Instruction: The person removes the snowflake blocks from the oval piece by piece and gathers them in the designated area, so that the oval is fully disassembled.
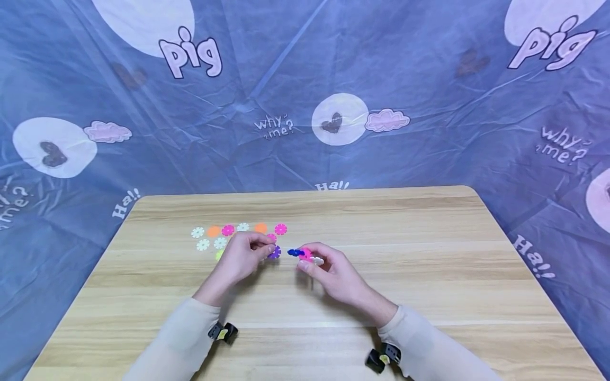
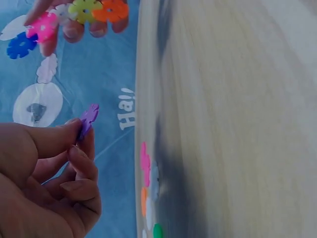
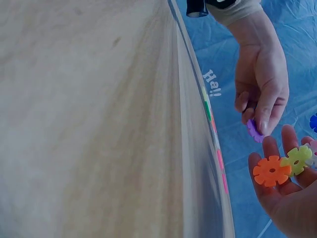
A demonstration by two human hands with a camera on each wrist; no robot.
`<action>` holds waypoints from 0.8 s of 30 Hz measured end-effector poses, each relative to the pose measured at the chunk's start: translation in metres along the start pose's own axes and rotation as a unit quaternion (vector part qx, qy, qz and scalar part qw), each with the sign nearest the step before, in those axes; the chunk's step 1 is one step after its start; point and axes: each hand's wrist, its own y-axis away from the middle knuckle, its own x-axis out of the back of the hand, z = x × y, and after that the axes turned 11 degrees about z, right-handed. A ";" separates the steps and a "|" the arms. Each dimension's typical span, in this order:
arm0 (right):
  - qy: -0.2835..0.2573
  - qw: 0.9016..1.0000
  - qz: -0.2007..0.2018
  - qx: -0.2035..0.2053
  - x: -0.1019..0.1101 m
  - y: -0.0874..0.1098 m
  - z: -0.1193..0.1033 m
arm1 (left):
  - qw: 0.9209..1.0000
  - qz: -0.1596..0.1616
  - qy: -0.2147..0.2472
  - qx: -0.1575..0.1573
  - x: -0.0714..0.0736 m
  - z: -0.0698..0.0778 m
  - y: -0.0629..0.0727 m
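Observation:
My left hand point(image 1: 244, 258) pinches a purple snowflake disc point(image 2: 89, 120) between thumb and fingertips, raised above the table. Facing it, my right hand point(image 1: 339, 272) holds a chain of slotted snowflake discs. In the left wrist view the chain runs from a blue disc point(image 2: 21, 45) through a pink one point(image 2: 42, 26), a whitish one point(image 2: 63, 14) and a yellow-green one point(image 2: 84, 10) to an orange disc point(image 2: 111, 11). The right wrist view shows the chain lying across the right hand's fingers. A gap separates the purple disc from the blue end.
Loose discs lie in rows on the wooden table point(image 1: 410, 238), left of centre: white point(image 1: 197, 232), orange point(image 1: 213, 230), pink point(image 1: 280, 229) and others, partly hidden by the left hand. One green disc point(image 2: 157, 230) shows in the left wrist view. A blue printed cloth point(image 1: 267, 69) hangs behind the table.

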 end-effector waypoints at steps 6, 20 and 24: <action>-0.010 1.000 -0.001 0.003 0.000 0.001 0.000 | 0.999 0.012 -0.029 0.001 -0.008 -0.001 -0.010; -0.008 1.000 -0.003 0.003 0.001 0.001 0.001 | 0.993 -0.003 -0.118 -0.007 -0.019 -0.003 -0.022; -0.003 1.000 -0.003 0.002 0.001 0.002 0.001 | 0.988 -0.009 -0.152 -0.027 -0.021 -0.003 -0.024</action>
